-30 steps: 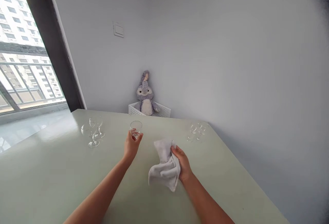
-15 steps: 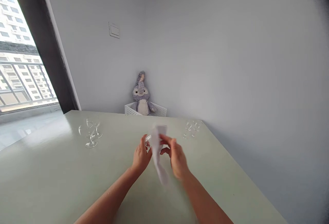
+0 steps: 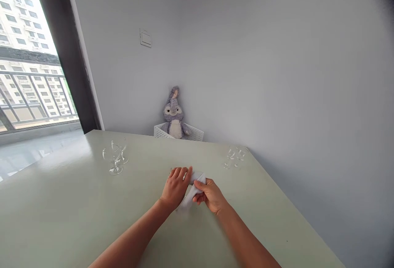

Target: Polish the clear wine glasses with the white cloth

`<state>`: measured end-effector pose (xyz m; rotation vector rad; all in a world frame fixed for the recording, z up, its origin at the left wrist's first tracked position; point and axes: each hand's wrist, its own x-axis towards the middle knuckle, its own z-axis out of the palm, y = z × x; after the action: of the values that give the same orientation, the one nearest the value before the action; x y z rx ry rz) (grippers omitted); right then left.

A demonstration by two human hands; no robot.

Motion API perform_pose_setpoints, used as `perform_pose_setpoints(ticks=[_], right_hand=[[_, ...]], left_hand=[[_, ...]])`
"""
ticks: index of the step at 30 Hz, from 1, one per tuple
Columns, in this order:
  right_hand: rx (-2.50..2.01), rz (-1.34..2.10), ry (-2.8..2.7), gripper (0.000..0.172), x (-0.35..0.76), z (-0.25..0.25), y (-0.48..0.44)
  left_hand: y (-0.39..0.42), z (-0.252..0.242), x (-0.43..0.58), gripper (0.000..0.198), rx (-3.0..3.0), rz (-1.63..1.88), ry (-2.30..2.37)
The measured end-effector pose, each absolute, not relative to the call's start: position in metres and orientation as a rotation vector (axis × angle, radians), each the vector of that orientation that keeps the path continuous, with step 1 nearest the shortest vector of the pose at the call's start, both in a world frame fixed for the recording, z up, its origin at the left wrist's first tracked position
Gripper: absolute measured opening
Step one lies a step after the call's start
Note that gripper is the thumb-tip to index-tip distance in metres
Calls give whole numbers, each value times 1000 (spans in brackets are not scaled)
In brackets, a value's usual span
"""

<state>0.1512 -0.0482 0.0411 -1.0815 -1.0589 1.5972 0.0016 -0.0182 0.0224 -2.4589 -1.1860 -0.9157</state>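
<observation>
My left hand [image 3: 176,186] is closed over a small clear glass above the middle of the table, its back turned up so that the glass is almost wholly hidden. Just to the right, my right hand [image 3: 211,196] pinches a white cloth [image 3: 199,181] between thumb and fingers. The cloth's upper part lies against the left hand's fingertips, and a loose end hangs down between the wrists. Whether the cloth reaches inside the glass cannot be seen.
Clear stemmed glasses [image 3: 116,169] stand on the pale green table [image 3: 76,218] at the left. Small clear glasses [image 3: 231,155] stand near the far right corner. Behind the table's back edge, a plush rabbit [image 3: 174,114] sits in a white basket [image 3: 197,134] against the wall.
My left hand has turned over the glass, its back now upward. My right hand has drawn the cloth down against it, with thumb and fingers closed. The view has shifted slightly left.
</observation>
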Motion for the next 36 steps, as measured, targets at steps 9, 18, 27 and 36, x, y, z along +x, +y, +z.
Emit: perform_pose_setpoints(ticks=[9,18,27,36], right_hand=[[-1052,1569,-1689,26,186,78,-81],[-1042,1522,-1657,28,192,88,-94],[-964,1454,-1529,32,182,80,-100],[-1188,526,-1598,37,225,77,-107]], left_hand=[[-22,67,-19,37,-3427,-698,-1285],[-42,77,-23,48,-3701,-776,-1230],[-54,69,-21,39,-3632,-929,-1694],[-44,62,-38,44,-3343,-1387,-2242]])
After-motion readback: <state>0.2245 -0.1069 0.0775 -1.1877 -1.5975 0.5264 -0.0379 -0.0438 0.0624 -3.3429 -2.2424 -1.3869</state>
